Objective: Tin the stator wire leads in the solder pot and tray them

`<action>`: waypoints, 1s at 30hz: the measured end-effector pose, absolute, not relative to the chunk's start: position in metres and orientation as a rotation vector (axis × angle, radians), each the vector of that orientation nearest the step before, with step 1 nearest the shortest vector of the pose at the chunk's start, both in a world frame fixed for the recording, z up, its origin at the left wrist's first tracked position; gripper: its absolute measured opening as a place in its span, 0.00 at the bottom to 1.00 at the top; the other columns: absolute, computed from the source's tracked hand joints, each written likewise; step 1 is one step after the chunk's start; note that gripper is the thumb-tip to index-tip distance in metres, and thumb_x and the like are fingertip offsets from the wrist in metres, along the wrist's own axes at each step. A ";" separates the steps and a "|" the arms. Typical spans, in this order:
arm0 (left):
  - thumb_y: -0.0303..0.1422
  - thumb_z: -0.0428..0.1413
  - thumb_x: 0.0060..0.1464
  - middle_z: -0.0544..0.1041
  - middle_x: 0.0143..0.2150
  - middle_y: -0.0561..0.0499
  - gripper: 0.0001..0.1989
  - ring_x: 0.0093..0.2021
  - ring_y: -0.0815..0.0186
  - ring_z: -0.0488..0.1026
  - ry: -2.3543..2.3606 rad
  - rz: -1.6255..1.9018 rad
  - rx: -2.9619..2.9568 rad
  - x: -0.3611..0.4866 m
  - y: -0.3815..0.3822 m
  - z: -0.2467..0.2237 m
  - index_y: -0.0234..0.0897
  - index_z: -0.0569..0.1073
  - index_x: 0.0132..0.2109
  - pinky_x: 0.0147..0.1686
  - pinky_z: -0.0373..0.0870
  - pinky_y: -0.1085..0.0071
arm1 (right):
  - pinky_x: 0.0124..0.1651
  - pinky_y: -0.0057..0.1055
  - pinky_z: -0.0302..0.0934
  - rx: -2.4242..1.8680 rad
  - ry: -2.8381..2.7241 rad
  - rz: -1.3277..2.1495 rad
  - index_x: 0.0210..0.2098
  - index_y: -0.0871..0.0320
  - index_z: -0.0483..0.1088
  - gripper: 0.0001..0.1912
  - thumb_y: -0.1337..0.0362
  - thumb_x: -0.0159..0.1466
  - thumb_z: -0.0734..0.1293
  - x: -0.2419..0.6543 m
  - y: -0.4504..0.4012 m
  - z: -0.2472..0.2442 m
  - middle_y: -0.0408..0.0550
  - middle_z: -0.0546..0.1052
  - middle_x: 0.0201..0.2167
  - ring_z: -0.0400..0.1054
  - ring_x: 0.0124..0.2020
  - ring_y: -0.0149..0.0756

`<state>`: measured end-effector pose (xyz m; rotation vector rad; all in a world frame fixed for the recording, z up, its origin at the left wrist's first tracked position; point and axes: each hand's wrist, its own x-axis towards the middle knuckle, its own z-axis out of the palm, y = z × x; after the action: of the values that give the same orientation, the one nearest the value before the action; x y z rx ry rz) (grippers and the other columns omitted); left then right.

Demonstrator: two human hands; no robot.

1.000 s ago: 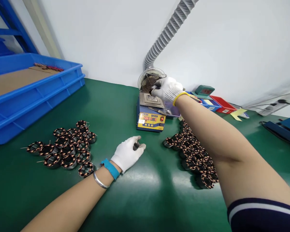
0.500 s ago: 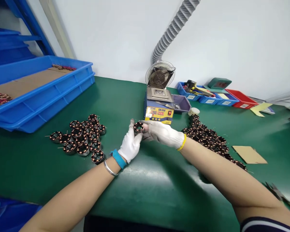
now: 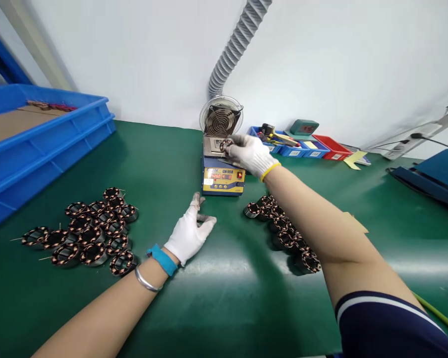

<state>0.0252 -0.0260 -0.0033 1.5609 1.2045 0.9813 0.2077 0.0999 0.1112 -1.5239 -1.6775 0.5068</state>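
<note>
Head view: the right hand (image 3: pixel 254 153) pinched a ring (image 3: pixel 226 145) over the top of the machine (image 3: pixel 223 181); whether the ring touched it could not be told. The left hand (image 3: pixel 188 233) was in front of the machine, thumb and fingers parted wide. More rings (image 3: pixel 85 229) stood close together on the desk (image 3: pixel 209 308) left of the machine, and another batch (image 3: pixel 286 239) right of it, partly behind the right forearm (image 3: pixel 309 209). Behind the machine's top were a fan (image 3: pixel 222 122) and hose (image 3: pixel 237 49), with a blue bin (image 3: pixel 74 134) well left of the machine
</note>
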 end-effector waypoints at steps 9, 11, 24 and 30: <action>0.36 0.55 0.53 0.65 0.63 0.39 0.38 0.42 0.65 0.76 1.255 0.934 1.618 0.026 -0.026 -0.004 0.35 0.50 0.68 0.40 0.75 0.70 | 0.53 0.45 0.63 -1.754 -1.770 0.018 0.46 0.57 0.71 0.18 0.58 0.57 0.67 0.218 0.169 0.111 0.50 0.76 0.44 0.69 0.47 0.46; 0.36 0.55 0.52 0.66 0.62 0.39 0.38 0.42 0.64 0.76 1.267 0.922 1.622 0.026 -0.026 -0.003 0.34 0.51 0.67 0.40 0.75 0.70 | 0.53 0.47 0.63 -1.774 -1.798 -0.007 0.46 0.56 0.72 0.19 0.58 0.57 0.67 0.217 0.171 0.107 0.51 0.76 0.44 0.69 0.47 0.48; 0.36 0.54 0.53 0.68 0.60 0.41 0.35 0.43 0.65 0.75 1.294 0.897 1.638 0.026 -0.027 -0.001 0.34 0.54 0.66 0.41 0.74 0.69 | 0.52 0.47 0.64 -1.797 -1.841 -0.092 0.47 0.55 0.71 0.20 0.54 0.58 0.66 0.213 0.173 0.104 0.49 0.75 0.44 0.69 0.47 0.49; 0.36 0.54 0.52 0.68 0.60 0.41 0.35 0.42 0.66 0.75 1.297 0.896 1.627 0.026 -0.025 -0.001 0.32 0.54 0.66 0.41 0.74 0.70 | 0.52 0.45 0.63 -1.814 -1.840 -0.114 0.48 0.56 0.70 0.21 0.55 0.57 0.66 0.213 0.174 0.107 0.51 0.75 0.45 0.68 0.48 0.48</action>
<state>0.0264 -0.0250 -0.0012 1.6268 1.2965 0.8958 0.2132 0.1738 0.1068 -1.8143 -1.8400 -0.1138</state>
